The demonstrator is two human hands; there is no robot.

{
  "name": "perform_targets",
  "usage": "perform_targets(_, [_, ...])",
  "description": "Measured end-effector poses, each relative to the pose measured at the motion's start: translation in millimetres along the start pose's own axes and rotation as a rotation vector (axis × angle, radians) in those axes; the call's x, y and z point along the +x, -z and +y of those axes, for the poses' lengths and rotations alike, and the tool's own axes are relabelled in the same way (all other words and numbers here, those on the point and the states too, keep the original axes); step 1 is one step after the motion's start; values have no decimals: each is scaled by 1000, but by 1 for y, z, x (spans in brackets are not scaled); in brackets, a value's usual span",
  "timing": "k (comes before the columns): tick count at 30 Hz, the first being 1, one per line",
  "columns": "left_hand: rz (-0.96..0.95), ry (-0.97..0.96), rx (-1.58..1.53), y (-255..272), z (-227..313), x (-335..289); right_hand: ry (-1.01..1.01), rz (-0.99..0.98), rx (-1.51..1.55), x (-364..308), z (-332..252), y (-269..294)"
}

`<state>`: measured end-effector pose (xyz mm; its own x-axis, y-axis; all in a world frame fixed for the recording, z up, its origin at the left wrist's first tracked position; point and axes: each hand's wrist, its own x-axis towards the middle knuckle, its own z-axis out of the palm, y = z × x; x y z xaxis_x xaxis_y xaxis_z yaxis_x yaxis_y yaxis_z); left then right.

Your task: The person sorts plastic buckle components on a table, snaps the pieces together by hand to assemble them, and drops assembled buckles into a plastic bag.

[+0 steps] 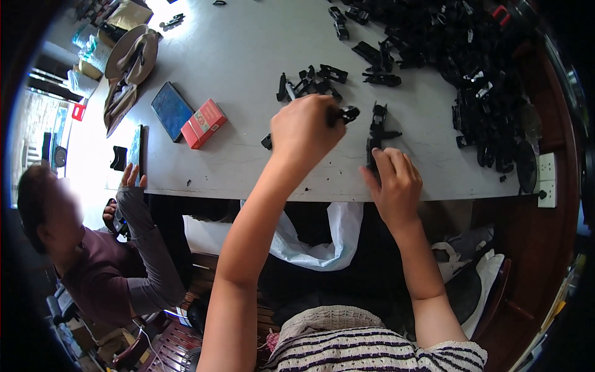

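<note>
My left hand (308, 126) is closed around a dark object (349, 114) whose rounded black end sticks out at the right of the fist. A thin silver rod (290, 92) shows just beyond the knuckles; whether it belongs to that object I cannot tell. Close to the table's near edge, my right hand (398, 185) has thumb and forefinger at the near end of a long black plastic part (377, 127), which lies on the table with a short arm pointing right. Several similar black parts (332, 73) lie just past my left hand.
A large heap of black parts (434, 56) covers the table's far right. To the left lie a red box (204, 124), a phone (171, 110) and a beige hat (133, 62). Another person (93, 254) sits at left, one hand at the table edge. A white bag (344, 239) hangs below the edge.
</note>
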<state>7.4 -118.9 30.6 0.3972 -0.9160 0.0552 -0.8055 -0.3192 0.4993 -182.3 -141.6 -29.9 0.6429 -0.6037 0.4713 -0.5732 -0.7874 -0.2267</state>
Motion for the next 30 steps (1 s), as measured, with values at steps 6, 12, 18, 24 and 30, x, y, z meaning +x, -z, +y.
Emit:
perform_targets(6, [-169,83,-939,5,-33,-56,-264,-22,987,9,-12,9])
perform_targets(12, [-264,-5,-1162,7,-30,-92,-9,-151,831,12,-29,31])
perform_targets(18, [-190,-107,-992,13,-29,-107,88,-266,700,14,-40,52])
perform_targets(24, [-92,-165,-992,10,-40,-124,-102,-430,909,18,-46,56])
perform_targets(30, [-65,-122,-1035,-2,-53,-149,-219,-672,1143,-4,-50,27])
